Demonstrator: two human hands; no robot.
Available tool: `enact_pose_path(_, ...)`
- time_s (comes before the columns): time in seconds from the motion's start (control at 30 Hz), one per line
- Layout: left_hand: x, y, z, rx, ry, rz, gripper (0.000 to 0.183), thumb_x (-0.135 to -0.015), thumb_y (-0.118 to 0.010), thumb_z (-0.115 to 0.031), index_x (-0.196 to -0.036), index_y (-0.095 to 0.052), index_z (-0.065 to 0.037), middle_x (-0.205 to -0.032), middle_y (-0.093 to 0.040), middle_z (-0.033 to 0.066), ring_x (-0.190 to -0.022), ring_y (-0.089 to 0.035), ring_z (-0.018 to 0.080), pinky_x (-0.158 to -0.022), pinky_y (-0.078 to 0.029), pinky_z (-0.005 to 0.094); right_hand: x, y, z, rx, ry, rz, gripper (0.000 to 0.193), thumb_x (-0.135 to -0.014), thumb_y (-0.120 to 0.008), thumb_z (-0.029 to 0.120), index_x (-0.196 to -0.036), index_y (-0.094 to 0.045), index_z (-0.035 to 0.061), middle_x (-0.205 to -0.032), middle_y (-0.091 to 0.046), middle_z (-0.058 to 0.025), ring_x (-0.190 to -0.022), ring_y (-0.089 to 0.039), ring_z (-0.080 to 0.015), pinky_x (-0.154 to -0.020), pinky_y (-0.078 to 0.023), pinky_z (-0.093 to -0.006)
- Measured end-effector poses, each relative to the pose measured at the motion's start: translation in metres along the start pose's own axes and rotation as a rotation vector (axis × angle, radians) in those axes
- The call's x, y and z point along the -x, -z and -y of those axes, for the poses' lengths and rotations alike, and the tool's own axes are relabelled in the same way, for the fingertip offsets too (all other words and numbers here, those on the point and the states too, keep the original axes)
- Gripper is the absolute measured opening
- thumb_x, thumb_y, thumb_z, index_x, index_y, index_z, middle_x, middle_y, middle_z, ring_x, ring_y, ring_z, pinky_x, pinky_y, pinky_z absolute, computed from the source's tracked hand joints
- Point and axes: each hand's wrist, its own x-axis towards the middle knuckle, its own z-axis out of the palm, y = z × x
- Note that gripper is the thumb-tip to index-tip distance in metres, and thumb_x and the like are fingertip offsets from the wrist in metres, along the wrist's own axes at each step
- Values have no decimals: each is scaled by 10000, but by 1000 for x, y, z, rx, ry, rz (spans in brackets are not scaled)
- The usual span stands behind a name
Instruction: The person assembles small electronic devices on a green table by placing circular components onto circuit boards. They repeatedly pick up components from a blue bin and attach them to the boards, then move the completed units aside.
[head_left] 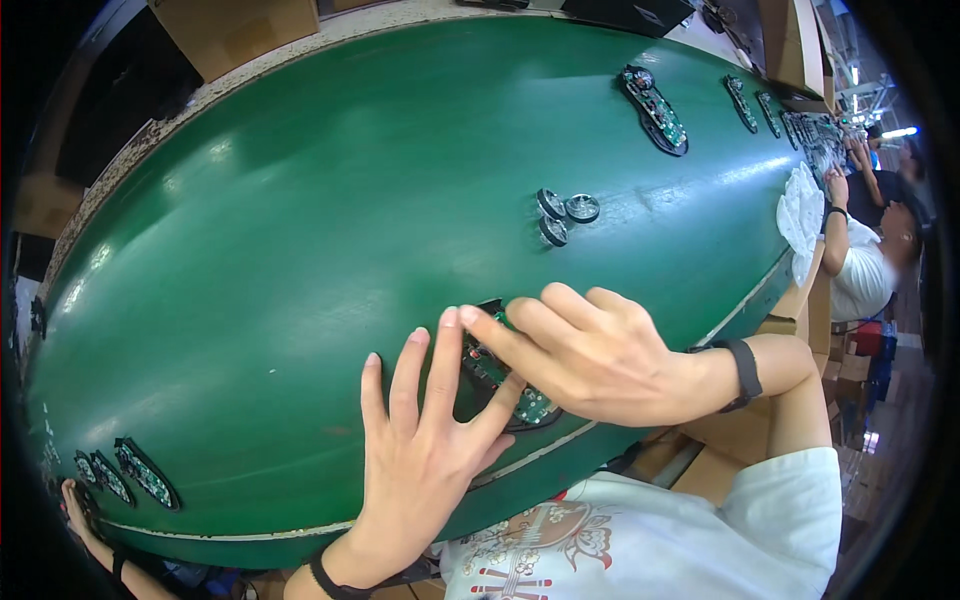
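Note:
A black housing with a green circuit board lies near the table's front edge, partly hidden under both my hands. My left hand is open, its fingers spread over the table and its thumb across the board. My right hand arches over the far end of the housing with its fingers curled. Its index fingertip comes close to the left index fingertip; its thumb is hidden, and whatever it may pinch does not show. Beyond the hands sit three clear round parts with black rims.
A longer housing with a circuit board lies at the far right, with smaller ones beyond. Several more lie at the lower left, near another person's hand. A white plastic bag rests on the right edge, beside a co-worker.

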Motion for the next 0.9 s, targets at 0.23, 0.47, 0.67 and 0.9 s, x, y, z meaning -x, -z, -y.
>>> enact_pose_path(0.23, 12, 5, -15, -135, 39, 49, 478, -849, -659, -203, -1301, -637, -357, -1409, -503, 220, -944, -545, 287, -921, -467, 572, 35, 20, -10, -239, -174, 20, 445, -737, -816, 150, -1154, -698, 51, -914, -640, -41, -720, -597, -190, -554, -509, -307)
enact_pose_path(0.47, 26, -7, -22, -188, 70, 20, 520, -913, -583, -135, -1349, -623, -414, -1407, -505, 239, -873, -518, 267, -866, -499, 516, 66, -3, 11, -333, -253, -107, 222, -758, -807, 196, -933, -710, 100, -863, -599, 4, -742, -559, -142, -517, -491, -259)
enact_pose_path(0.67, 22, -7, -20, -153, 36, 25, 511, -901, -603, -137, -1332, -639, -410, -1449, -458, 229, -884, -515, 265, -865, -504, 521, 66, -17, 26, -360, -295, -181, 211, -730, -825, 186, -897, -716, 118, -852, -606, 19, -714, -545, -133, -496, -465, -247)
enact_pose_path(0.9, 23, -11, -21, -155, 30, -8, 535, -876, -620, -122, -1331, -643, -403, -1409, -493, 224, -870, -510, 265, -847, -514, 515, 71, -21, 34, -254, -306, -259, 249, -704, -848, 194, -912, -737, 113, -861, -629, 19, -702, -551, -138, -482, -455, -245)
